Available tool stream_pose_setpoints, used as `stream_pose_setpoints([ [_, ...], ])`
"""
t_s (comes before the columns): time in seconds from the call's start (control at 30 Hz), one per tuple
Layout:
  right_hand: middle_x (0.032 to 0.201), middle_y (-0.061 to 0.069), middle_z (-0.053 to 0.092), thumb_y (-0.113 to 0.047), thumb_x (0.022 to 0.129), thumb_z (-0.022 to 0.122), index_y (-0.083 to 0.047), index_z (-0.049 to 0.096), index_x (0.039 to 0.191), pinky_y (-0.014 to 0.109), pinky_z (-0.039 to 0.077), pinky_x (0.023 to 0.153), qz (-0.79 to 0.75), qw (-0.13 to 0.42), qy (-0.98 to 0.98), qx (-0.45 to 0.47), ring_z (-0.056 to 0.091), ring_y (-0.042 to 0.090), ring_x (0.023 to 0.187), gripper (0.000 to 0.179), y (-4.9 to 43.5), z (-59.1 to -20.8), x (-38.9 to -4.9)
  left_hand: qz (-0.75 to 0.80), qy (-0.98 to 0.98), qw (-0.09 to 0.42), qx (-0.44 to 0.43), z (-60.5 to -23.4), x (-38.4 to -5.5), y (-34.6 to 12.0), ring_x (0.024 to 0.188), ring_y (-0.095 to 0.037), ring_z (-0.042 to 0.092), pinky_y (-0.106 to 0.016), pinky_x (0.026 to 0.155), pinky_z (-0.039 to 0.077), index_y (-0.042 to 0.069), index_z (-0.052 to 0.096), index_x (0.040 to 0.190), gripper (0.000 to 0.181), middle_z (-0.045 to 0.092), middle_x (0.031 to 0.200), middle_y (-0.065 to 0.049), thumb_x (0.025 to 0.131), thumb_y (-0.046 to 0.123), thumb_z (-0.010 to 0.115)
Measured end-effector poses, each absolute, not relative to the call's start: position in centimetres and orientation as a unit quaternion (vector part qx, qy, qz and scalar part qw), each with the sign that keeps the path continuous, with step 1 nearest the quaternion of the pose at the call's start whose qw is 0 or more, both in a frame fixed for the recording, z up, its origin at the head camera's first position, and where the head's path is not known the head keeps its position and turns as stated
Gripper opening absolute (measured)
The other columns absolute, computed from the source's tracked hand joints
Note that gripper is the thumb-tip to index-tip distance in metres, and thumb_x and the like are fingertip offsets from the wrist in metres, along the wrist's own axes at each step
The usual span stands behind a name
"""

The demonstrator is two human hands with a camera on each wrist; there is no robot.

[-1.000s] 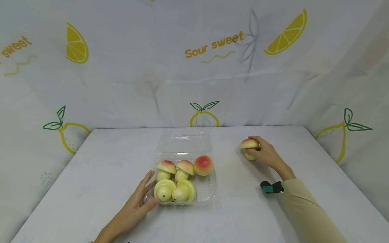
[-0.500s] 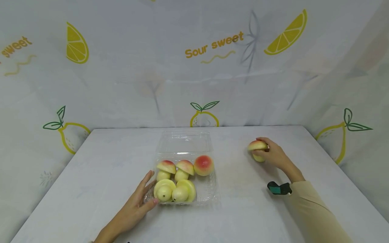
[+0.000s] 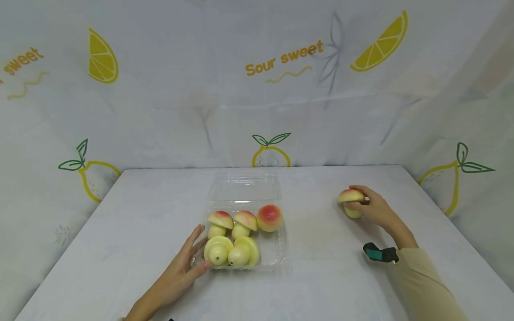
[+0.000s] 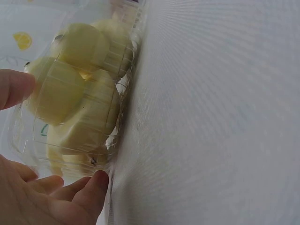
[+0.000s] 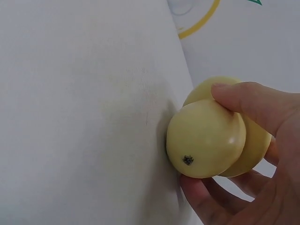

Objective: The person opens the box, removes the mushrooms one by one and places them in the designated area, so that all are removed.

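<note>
My right hand point(image 3: 375, 208) grips a toy mushroom point(image 3: 350, 196) with a red-and-yellow cap and pale yellow stem, low over the right part of the table. In the right wrist view, the thumb lies against the mushroom point(image 5: 206, 138) and the fingers curl round its far side; the stem's dark-spotted end faces the camera. A clear plastic clamshell box point(image 3: 273, 252) stands open at the centre, holding several similar mushrooms point(image 3: 241, 256). My left hand point(image 3: 182, 267) rests spread at the box's front left corner, thumb at the front rim, fingertips point(image 4: 99, 180) along the left wall.
The box's clear lid point(image 3: 245, 187) lies folded back behind it. A white cloth covers the table point(image 3: 313, 276), and a lemon-printed curtain point(image 3: 180, 89) hangs along its back and sides. A black-and-teal strap point(image 3: 379, 254) sits at the right wrist.
My right hand has moved to the right and slightly towards me, with the mushroom in its grip. The left hand and the box have stayed where they were.
</note>
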State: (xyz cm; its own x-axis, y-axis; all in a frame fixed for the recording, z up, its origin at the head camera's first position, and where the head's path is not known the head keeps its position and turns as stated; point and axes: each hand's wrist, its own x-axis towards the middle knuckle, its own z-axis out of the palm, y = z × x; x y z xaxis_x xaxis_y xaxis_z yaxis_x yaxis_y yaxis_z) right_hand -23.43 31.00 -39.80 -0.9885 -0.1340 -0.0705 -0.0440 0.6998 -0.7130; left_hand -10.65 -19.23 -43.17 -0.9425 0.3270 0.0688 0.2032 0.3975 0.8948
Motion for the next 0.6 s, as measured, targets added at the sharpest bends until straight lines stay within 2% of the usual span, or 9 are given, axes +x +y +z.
stream_pose_setpoints([
  [0.03, 0.143, 0.033, 0.041, -0.034, 0.097, 0.062, 0.001, 0.031, 0.151, 0.028, 0.047, 0.077, -0.386, 0.058, 0.920, -0.047, 0.049, 0.052, 0.123, 0.072, 31.11, -39.82, -23.36, 0.526, 0.833, 0.059, 0.160, -43.16, -10.65, -19.21, 0.148, -0.043, 0.028, -0.059, 0.111, 0.032, 0.015, 0.002, 0.161, 0.084, 0.010, 0.168, -0.010, 0.100, 0.024, 0.059],
  [0.2, 0.144, 0.034, 0.040, -0.035, 0.098, 0.061, 0.002, 0.029, 0.152, 0.028, 0.047, 0.078, -0.388, 0.055, 0.919, -0.041, 0.048, 0.053, 0.125, 0.073, 31.43, -39.95, -23.25, 0.525, 0.834, 0.058, 0.159, -43.14, -10.65, -19.16, 0.148, -0.042, 0.028, -0.056, 0.111, 0.033, 0.015, 0.003, 0.161, 0.084, 0.010, 0.168, -0.010, 0.100, 0.023, 0.059],
  [0.47, 0.142, 0.034, 0.043, -0.035, 0.098, 0.061, 0.004, 0.029, 0.151, 0.028, 0.047, 0.079, -0.381, 0.045, 0.922, -0.046, 0.051, 0.052, 0.123, 0.073, 31.58, -39.86, -23.25, 0.532, 0.829, 0.059, 0.161, -43.20, -10.66, -19.16, 0.148, -0.043, 0.027, -0.061, 0.111, 0.032, 0.014, 0.002, 0.161, 0.084, 0.009, 0.168, -0.011, 0.100, 0.023, 0.059],
  [0.57, 0.142, 0.034, 0.043, -0.035, 0.098, 0.061, 0.004, 0.029, 0.151, 0.028, 0.047, 0.079, -0.380, 0.045, 0.923, -0.045, 0.051, 0.052, 0.122, 0.074, 31.68, -39.85, -23.24, 0.530, 0.830, 0.058, 0.163, -43.17, -10.66, -19.17, 0.148, -0.043, 0.027, -0.058, 0.111, 0.034, 0.015, 0.002, 0.161, 0.084, 0.009, 0.167, -0.011, 0.100, 0.023, 0.059],
  [0.6, 0.142, 0.034, 0.042, -0.035, 0.098, 0.061, 0.004, 0.029, 0.151, 0.028, 0.047, 0.079, -0.380, 0.046, 0.923, -0.044, 0.051, 0.052, 0.123, 0.073, 31.72, -39.85, -23.21, 0.529, 0.831, 0.058, 0.163, -43.16, -10.65, -19.17, 0.148, -0.043, 0.028, -0.054, 0.112, 0.036, 0.015, 0.003, 0.161, 0.083, 0.010, 0.167, -0.011, 0.100, 0.023, 0.059],
])
